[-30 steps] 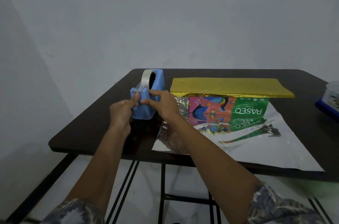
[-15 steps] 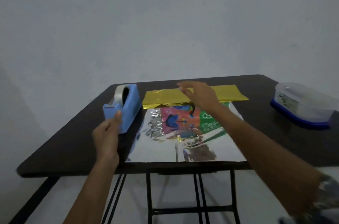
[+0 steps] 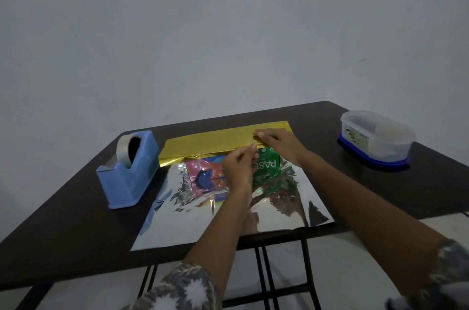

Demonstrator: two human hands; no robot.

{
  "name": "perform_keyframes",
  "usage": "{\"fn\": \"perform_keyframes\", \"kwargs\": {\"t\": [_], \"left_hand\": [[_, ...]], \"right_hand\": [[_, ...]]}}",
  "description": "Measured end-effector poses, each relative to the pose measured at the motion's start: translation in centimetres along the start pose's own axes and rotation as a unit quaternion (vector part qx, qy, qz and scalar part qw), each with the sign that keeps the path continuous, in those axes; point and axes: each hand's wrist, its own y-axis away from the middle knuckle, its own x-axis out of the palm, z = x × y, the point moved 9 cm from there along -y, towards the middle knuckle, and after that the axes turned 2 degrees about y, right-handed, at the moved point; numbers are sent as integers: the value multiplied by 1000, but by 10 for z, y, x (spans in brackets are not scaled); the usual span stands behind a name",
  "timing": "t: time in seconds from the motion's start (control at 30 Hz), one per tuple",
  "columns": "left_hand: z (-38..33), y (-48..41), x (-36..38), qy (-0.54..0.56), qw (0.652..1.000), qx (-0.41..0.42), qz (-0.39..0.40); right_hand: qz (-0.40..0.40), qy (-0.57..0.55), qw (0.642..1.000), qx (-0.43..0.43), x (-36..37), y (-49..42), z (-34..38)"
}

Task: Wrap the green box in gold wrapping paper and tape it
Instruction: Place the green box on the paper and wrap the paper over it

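Risk: the gold wrapping paper [image 3: 215,143] flap is pinned only under the right hand [image 3: 281,143], flat w/ fingers spread; if it lifts early the foil likely springs back off the box. Left hand [image 3: 238,165] has its grip pinched together, prob. on a tape strip, can't tell; tape could stick to itself or land crooked. Green box [image 3: 266,165] sits mid-worktop [image 3: 355,183], toward the far edge: green and pink printed side exposed, top covered in gold, silver underside of the sheet spread toward the near edge.
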Motion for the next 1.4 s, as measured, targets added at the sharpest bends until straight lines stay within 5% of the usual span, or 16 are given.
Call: {"fn": "perform_keyframes", "kwargs": {"t": [0.17,0.5,0.9,1.23,1.4], "left_hand": [[16,-4,-1,15,999,-38,-24],[23,-7,-3,8,998,-62,-30],[27,-9,-5,7,990,-137,-22],[19,-19,-27,-199,977,-42,-72],[16,-17,-16,-312,950,-12,-19]], "right_hand": [[-22,-10,1000,16,0,0,-3],[-88,163,982,22,-16,-6,20],[-99,169,980,43,-18,-7,25],[-58,187,980,41,-12,-10,27],[-65,171,982,47,-11,-9,23]]}}
